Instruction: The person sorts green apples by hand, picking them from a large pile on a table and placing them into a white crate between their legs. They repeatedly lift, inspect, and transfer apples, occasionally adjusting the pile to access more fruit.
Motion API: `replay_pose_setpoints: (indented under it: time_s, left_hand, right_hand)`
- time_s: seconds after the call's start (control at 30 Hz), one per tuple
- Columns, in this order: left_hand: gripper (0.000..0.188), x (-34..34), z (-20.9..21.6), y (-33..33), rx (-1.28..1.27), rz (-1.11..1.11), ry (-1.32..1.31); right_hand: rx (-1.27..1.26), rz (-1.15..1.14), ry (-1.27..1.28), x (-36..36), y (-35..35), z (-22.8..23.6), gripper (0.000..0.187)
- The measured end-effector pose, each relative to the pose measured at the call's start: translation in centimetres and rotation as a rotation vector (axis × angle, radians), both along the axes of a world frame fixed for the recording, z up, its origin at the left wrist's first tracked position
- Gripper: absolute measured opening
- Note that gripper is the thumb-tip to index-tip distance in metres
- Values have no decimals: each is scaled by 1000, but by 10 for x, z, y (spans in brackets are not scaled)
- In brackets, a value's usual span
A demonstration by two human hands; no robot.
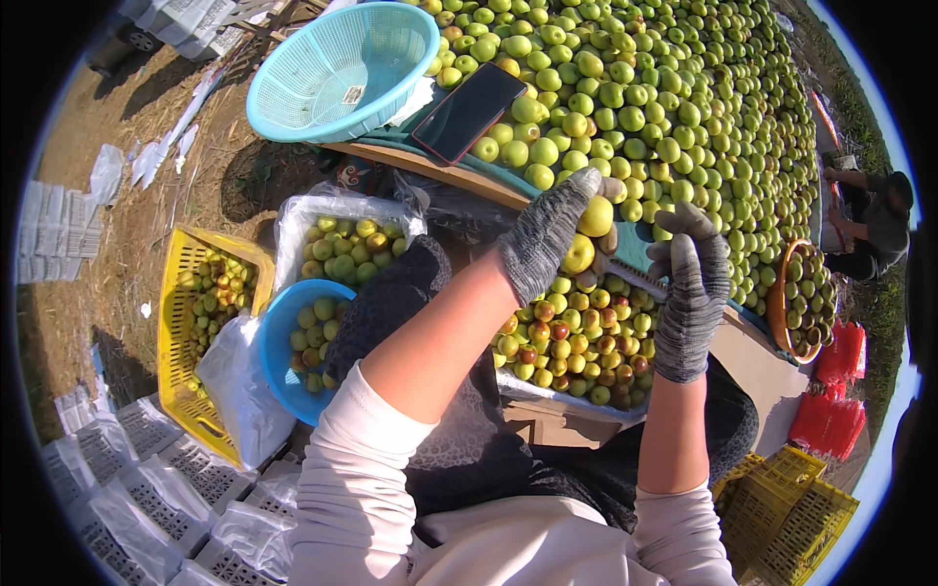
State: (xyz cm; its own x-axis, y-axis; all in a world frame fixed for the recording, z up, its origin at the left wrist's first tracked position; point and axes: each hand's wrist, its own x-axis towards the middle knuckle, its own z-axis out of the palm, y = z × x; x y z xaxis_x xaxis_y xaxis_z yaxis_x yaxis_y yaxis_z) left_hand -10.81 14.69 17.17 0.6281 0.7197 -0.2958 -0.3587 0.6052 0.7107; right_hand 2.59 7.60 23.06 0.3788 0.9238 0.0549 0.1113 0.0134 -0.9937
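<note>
My left hand [549, 234], in a grey knit glove, is closed round two yellow-green jujubes [594, 217] at the edge of the sloping heap. Its fingertips show past them on the far side. To its right, my gloved right hand [692, 293] is raised with thumb and fingers curved apart, and no fruit shows in it. Beyond both hands spreads a large heap of green jujubes [674, 107]. Below and between them sits a lined box of red-blushed jujubes [576, 342], its far edge partly covered by my left hand.
A dark phone [469, 112] and a light-blue basket [342, 73] lie on the heap's near edge. To the left stand a white lined crate [293, 220], a blue basin [277, 342] and a yellow crate [176, 332]. An orange basket [779, 303] and another person [879, 220] are at right.
</note>
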Motion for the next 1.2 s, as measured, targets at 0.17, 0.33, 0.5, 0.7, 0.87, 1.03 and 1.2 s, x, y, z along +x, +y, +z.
replay_pose_setpoints:
  time_s: [0.17,0.33,0.5,0.7,0.87,1.03,1.2]
  left_hand:
    - [81,7,19,-12,148,-176,-60]
    - [85,10,14,-13,284,-119,76]
    - [59,0,1,6,28,-23,112]
    - [38,4,-1,12,-172,254,196]
    - [36,2,2,7,-133,207,192]
    - [36,6,3,9,-121,199,222]
    - [38,5,3,5,-124,145,168]
  right_hand:
    - [-81,304,-364,13,-11,-18,51]
    - [1,279,-145,18,-14,-21,46]
    - [-282,221,671,62,-51,-64,37]
    - [-604,199,217,35,-62,-188,31]
    - [-392,345,-586,23,-42,-234,28]
    - [-232,418,-867,30,-42,-237,28]
    - [-343,391,-842,25,-50,-237,28]
